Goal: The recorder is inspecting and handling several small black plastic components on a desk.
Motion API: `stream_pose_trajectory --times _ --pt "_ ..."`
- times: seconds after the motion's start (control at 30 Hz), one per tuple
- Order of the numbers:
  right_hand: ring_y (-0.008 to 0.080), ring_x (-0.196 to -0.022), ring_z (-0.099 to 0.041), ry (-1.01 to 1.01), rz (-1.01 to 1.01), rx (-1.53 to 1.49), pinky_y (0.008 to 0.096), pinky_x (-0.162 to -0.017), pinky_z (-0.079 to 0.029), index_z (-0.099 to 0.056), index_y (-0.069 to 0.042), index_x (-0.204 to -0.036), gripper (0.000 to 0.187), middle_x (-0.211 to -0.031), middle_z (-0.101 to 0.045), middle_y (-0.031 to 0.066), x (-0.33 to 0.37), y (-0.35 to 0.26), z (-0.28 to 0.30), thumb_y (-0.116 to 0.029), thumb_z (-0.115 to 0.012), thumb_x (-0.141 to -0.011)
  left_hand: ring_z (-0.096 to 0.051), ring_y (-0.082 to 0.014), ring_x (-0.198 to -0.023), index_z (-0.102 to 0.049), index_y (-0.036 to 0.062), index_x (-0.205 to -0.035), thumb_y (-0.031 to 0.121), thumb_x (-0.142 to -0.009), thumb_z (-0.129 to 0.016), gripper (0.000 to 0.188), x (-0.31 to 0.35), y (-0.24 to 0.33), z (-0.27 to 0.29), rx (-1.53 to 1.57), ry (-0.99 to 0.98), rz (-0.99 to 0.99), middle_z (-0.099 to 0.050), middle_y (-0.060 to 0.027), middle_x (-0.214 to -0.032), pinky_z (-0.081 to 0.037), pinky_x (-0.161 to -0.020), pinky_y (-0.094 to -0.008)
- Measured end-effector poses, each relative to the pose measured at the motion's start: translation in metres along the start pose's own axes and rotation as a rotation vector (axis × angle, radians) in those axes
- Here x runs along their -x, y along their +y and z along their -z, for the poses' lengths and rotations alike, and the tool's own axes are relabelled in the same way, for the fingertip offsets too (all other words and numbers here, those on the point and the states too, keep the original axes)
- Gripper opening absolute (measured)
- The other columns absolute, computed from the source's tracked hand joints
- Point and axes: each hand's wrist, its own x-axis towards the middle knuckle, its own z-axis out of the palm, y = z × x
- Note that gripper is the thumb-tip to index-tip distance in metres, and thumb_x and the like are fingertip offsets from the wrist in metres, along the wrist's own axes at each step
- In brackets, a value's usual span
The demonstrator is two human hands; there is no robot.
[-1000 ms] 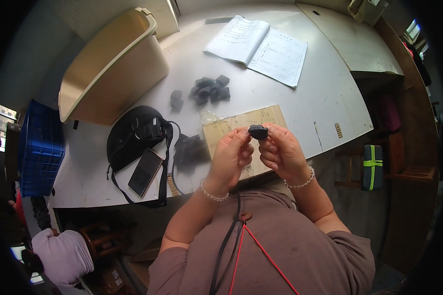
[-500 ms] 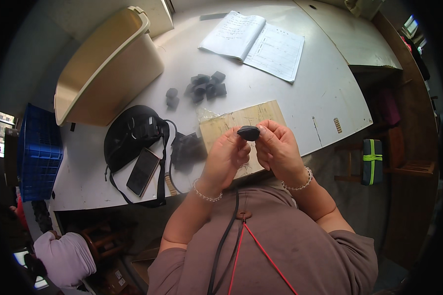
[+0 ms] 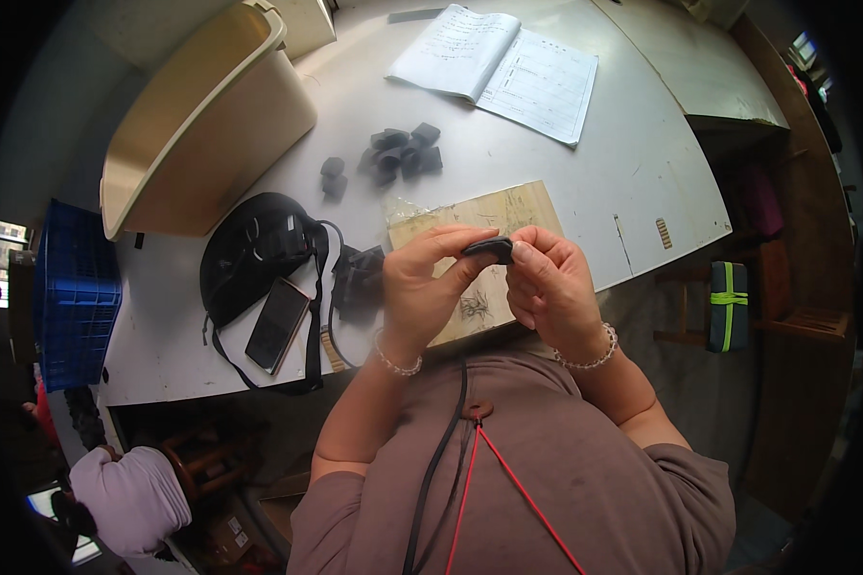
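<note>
Between both hands, over the wooden board [image 3: 431, 226], is a small black rounded piece [image 3: 490, 249] whose exact kind I cannot tell. My left hand [image 3: 424, 287] pinches its left end between thumb and forefinger. At the other end, the thumb and fingertips of my right hand [image 3: 553, 287] grip it. Thin dark slivers [image 3: 474, 307] lie on the board below. Beyond the board sits a pile of similar black pieces [image 3: 400, 153], with a couple more [image 3: 333, 178] just left of it. Flat black pieces [image 3: 360, 283] lie beside my left hand.
A black bag [image 3: 249, 259] with a strap and a phone [image 3: 277, 326] rest on the left of the white table [image 3: 527, 187]. Behind them stands a beige bin [image 3: 225, 134]. An open notebook [image 3: 537, 81] lies at the far side. A blue crate [image 3: 79, 297] is at the far left; another person [image 3: 129, 498] is lower left.
My left hand has shifted left and its fingers have stretched over the black piece. The piece has tilted slightly in my grip, and the whole view has moved a little.
</note>
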Motion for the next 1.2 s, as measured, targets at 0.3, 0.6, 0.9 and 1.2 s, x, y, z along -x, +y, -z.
stream_pose_trajectory --times 0.3,0.6,0.9,1.2 --pt "0.0028 -0.039 -0.030 -0.084 -0.132 -0.232 0.0181 -0.034 -0.029 -0.051 -0.006 -0.089 0.014 -0.055 -0.037 -0.0049 -0.003 0.001 0.004 -0.020 -0.049 -0.091 -0.057 -0.0110 -0.083 -0.064 -0.0015 -0.096 0.000 -0.080 -0.062 0.016 0.002 -0.012 -0.005 0.194 0.011 0.104 -0.063 -0.0078 -0.095 -0.046 -0.071 -0.0214" --pt "0.0028 -0.039 -0.029 -0.048 -0.071 -0.231 0.0178 -0.034 -0.029 -0.051 -0.008 -0.087 0.014 -0.056 -0.037 -0.0049 -0.005 0.000 0.000 -0.020 -0.047 -0.092 -0.058 -0.0103 -0.083 -0.064 -0.0011 -0.096 0.008 -0.081 -0.063 0.017 0.000 -0.006 -0.007 0.211 0.027 0.101 -0.063 -0.0068 -0.095 -0.046 -0.073 -0.0219" --pt "0.0033 -0.039 -0.029 -0.100 -0.126 -0.264 0.0176 -0.034 -0.029 -0.050 -0.007 -0.090 0.015 -0.057 -0.036 -0.0048 -0.006 0.001 0.004 -0.021 -0.047 -0.092 -0.058 -0.0149 -0.083 -0.067 0.0032 -0.091 0.009 -0.076 -0.068 0.016 0.000 -0.005 -0.008 0.009 0.091 0.019 -0.064 -0.0070 -0.093 -0.045 -0.075 -0.0263" --pt "0.0101 -0.061 -0.048 0.102 0.885 0.700 0.0239 -0.055 -0.044 -0.047 0.004 -0.108 0.037 -0.079 -0.052 0.0025 0.006 -0.021 -0.003 -0.021 -0.059 -0.084 -0.059 -0.0200 -0.075 -0.064 0.0081 -0.078 0.008 -0.066 -0.072 0.014 -0.012 0.057 -0.002 -0.494 -0.041 -0.388 -0.065 -0.0038 -0.079 -0.043 -0.072 -0.0295"
